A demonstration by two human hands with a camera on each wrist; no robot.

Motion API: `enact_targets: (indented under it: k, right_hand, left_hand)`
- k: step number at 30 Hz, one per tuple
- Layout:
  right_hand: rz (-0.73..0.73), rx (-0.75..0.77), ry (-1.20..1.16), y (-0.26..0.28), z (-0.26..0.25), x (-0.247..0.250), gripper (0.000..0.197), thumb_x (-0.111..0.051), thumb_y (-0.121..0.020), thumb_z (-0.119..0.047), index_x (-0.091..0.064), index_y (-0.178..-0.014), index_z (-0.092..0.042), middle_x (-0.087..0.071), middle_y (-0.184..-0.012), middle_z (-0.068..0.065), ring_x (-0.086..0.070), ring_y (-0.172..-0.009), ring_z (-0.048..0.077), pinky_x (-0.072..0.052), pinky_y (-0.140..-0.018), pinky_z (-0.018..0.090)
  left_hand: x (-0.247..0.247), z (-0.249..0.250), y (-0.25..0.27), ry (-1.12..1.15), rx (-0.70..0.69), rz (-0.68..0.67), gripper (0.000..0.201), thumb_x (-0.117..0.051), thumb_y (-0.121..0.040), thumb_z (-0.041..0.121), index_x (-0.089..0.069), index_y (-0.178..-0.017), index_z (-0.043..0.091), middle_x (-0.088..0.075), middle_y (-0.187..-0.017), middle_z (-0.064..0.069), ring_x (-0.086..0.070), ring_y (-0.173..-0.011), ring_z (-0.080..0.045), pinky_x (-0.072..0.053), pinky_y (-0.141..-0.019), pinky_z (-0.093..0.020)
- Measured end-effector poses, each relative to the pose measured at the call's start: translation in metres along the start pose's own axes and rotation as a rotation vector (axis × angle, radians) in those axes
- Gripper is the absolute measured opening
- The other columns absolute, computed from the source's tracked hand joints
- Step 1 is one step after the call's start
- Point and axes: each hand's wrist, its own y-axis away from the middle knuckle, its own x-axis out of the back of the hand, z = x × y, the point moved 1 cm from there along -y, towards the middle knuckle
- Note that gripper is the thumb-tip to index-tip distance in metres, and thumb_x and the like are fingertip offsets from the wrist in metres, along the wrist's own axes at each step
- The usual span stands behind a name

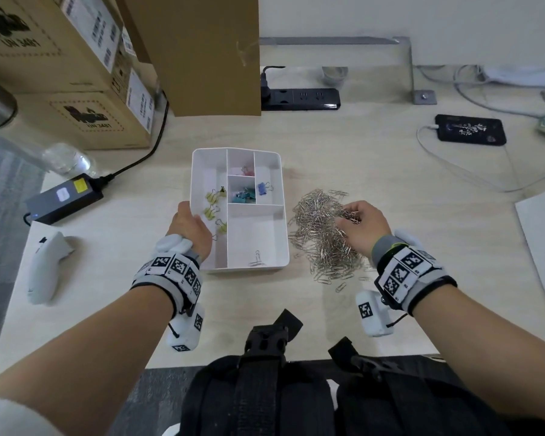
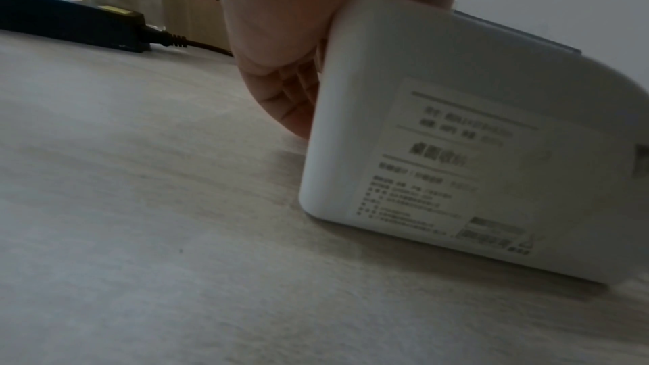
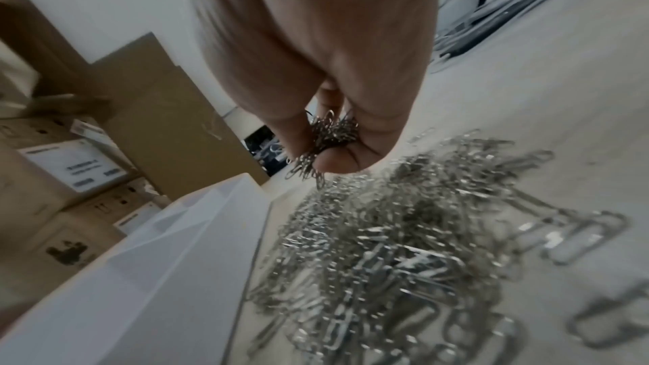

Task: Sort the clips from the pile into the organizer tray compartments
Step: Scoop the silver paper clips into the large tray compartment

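A white organizer tray sits mid-table with yellow binder clips in its left compartment, pink, teal and blue ones in small cells, and one paper clip in the large near cell. My left hand grips the tray's left wall and tilts that side up. A pile of silver paper clips lies right of the tray. Over it my right hand holds a clump of paper clips in curled fingers, just above the pile.
Cardboard boxes stand at the back left. A black power adapter and a white controller lie left of the tray. A power strip, a phone and cables lie farther back.
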Motion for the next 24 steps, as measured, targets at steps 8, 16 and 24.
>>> enact_targets:
  k: [8,16,24]
  right_hand:
    - [-0.137,0.235,-0.019,0.031,-0.052,-0.032,0.018,-0.067,-0.083,-0.024,-0.058,-0.096,-0.029,-0.063,-0.101,-0.007,-0.060,-0.091,0.015,-0.049,-0.084,0.030]
    - [-0.392,0.403,0.380,0.050,-0.080,-0.088,0.031,-0.064,-0.086,-0.019,-0.057,-0.116,-0.020,-0.062,-0.119,0.003,-0.058,-0.107,0.023,-0.042,-0.088,0.025]
    - [-0.345,0.422,0.366,0.042,-0.081,-0.079,0.021,-0.059,-0.090,-0.021,-0.063,-0.110,-0.020,-0.066,-0.112,0.000,-0.060,-0.091,0.016,-0.049,-0.090,0.030]
  left_hand:
    - [-0.002,-0.001,-0.002,0.017,0.006,0.014,0.018,-0.039,-0.096,0.015,-0.041,-0.110,0.004,-0.061,-0.097,-0.020,-0.049,-0.070,-0.028,-0.038,-0.064,-0.035]
    - [-0.001,-0.001,-0.002,0.020,0.024,-0.017,0.017,-0.037,-0.096,0.017,-0.040,-0.109,0.006,-0.059,-0.097,-0.017,-0.048,-0.069,-0.027,-0.037,-0.064,-0.035]
    - [-0.003,-0.002,0.000,0.013,-0.006,0.023,0.020,-0.039,-0.096,0.016,-0.042,-0.111,0.004,-0.060,-0.094,-0.019,-0.047,-0.066,-0.026,-0.035,-0.060,-0.033]
